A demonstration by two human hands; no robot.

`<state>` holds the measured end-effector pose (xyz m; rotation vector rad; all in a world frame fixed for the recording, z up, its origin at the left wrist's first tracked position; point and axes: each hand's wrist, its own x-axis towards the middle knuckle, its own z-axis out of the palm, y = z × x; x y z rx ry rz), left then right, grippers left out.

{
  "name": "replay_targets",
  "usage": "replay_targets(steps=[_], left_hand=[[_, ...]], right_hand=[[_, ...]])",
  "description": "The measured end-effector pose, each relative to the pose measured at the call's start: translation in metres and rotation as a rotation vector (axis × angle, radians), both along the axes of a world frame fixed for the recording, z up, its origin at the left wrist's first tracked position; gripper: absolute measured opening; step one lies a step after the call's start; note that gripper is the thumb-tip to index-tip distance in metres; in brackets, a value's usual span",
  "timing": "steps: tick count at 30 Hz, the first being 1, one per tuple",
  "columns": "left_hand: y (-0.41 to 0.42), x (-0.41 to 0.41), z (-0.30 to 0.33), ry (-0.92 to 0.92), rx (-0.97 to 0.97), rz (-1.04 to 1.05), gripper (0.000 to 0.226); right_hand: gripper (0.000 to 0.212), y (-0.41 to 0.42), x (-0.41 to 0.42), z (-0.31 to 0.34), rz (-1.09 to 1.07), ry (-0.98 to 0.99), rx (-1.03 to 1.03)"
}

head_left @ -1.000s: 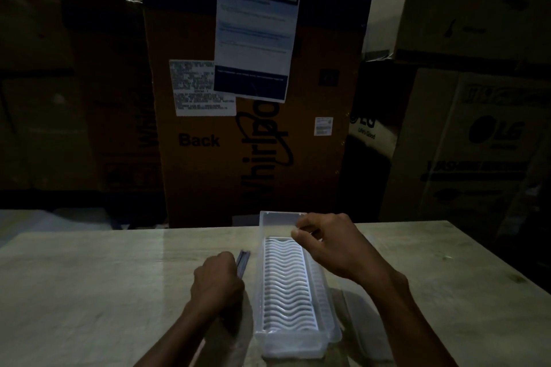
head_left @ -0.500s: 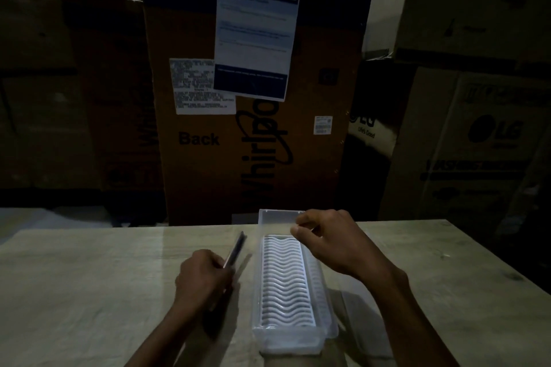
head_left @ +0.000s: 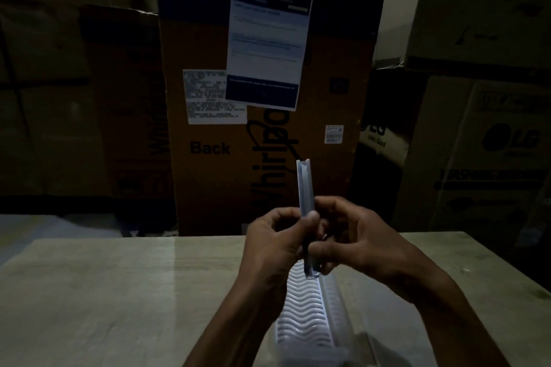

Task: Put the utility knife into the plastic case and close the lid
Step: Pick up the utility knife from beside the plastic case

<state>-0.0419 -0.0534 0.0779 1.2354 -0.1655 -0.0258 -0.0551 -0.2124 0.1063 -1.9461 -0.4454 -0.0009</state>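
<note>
The utility knife [head_left: 306, 188], a slim grey bar, stands nearly upright in the air above the table, its top end well above my fingers. My left hand [head_left: 274, 243] pinches it from the left and my right hand [head_left: 354, 240] holds it from the right, both around its lower half. Below them lies the clear plastic case [head_left: 310, 316] with a wavy ribbed floor, open at the top; my hands hide its far end. Its lid [head_left: 375, 345] lies hinged out to the right, dim and partly behind my right forearm.
The case rests on a pale wooden table [head_left: 119, 292]. Behind the table's far edge stands a tall cardboard box [head_left: 268, 143] with paper labels, and more cartons are stacked left and right. The room is dark.
My left hand lifted the knife off the table beside the case and raised it upright. My right hand left the case's far end and took hold of the knife too.
</note>
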Motion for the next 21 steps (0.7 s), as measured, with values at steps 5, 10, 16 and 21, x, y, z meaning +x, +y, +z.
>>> replay_targets(steps=[5,10,16,21], left_hand=[[-0.006,-0.004,0.003,-0.055,0.026,-0.003,0.028],[-0.009,-0.005,0.006,-0.056,0.014,-0.14,0.023],[-0.013,-0.008,0.008,-0.066,0.016,-0.161,0.019],[-0.014,-0.008,0.006,-0.071,0.001,-0.166,0.019]], right_hand=[[0.039,-0.002,-0.002,-0.001,0.007,-0.024,-0.017],[0.041,-0.012,-0.004,0.002,-0.011,-0.043,0.02],[0.046,-0.018,-0.005,0.005,-0.018,-0.092,-0.067],[0.059,-0.023,-0.005,0.005,-0.044,-0.175,-0.059]])
